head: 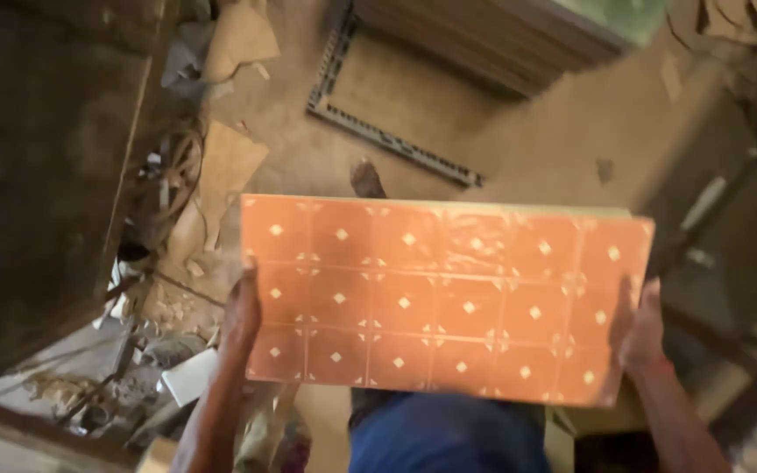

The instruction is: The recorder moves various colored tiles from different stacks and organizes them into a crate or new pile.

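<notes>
The orange patterned panel [444,298] lies flat, long axis running left to right, clasped at its short edges by the left hand [241,315] and right hand [643,331].

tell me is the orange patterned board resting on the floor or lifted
Lifted: the orange board is held by its side edges in the left hand and right hand, floor far below.

Panel [444,302]: orange patterned laminate face, smooth, slight sheen, pale board edge. Floor [308,158]: rough, dusty, matt. Cardboard scraps [229,166] at ten o'clock: matt paper-brown. Stacked boards [492,35] at twelve o'clock: wood, matt.
</notes>
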